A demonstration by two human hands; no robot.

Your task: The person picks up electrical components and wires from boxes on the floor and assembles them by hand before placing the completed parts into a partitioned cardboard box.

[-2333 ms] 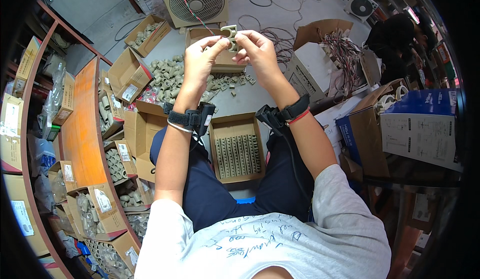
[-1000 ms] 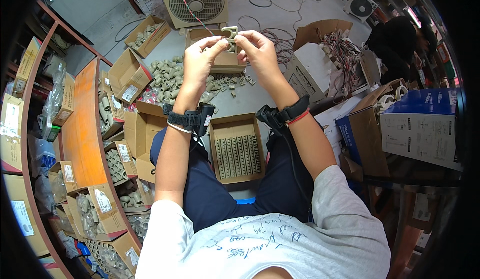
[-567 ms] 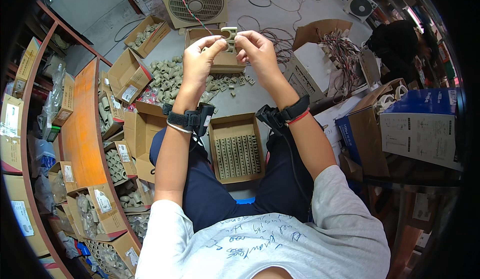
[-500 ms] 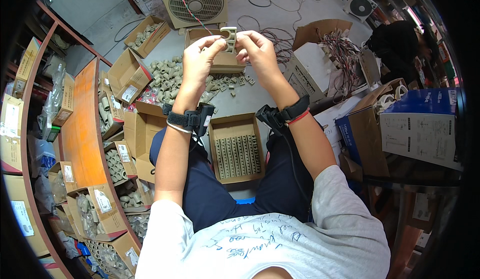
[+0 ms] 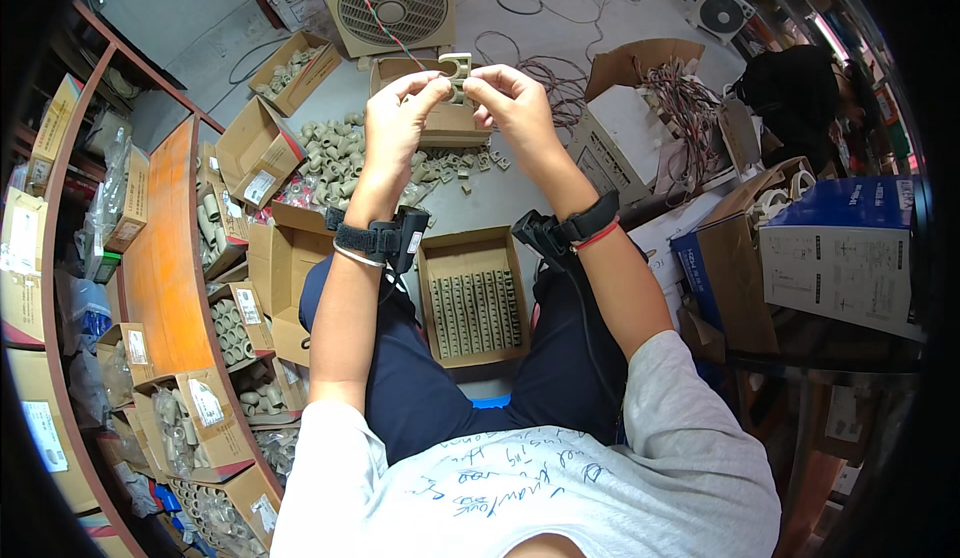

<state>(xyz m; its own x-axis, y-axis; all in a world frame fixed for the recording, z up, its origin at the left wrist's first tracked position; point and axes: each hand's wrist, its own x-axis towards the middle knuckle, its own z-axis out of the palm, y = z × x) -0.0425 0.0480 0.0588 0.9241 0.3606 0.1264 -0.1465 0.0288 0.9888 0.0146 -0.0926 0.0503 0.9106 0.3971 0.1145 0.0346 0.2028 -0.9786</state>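
Note:
Out in front, at the far side of my reach, both hands hold beige plastic pipe clips (image 5: 456,62), C-shaped pieces that seem joined together. My left hand (image 5: 398,123) pinches their left side between thumb and forefinger. From the right, my right hand (image 5: 515,108) grips them with thumb and forefinger, its other fingers curled. Fingertips partly cover the clips, so I cannot tell how many there are. Between my legs sits a cardboard box (image 5: 470,242) with similar beige clips (image 5: 475,313) lined up in neat rows. Another open carton (image 5: 455,140) stands just behind my hands.
Loose beige pipe fittings (image 5: 330,153) are heaped on the floor at the left, beside open cartons (image 5: 258,153) and an orange board (image 5: 160,258). A fan (image 5: 392,8) stands at the back. Tangled wires (image 5: 685,108) and a blue-and-white box (image 5: 840,253) are at the right, near a person in black (image 5: 790,93).
My right hand has shifted slightly left, closer to my left hand, and its fingers cover more of the clips. My left hand has barely moved.

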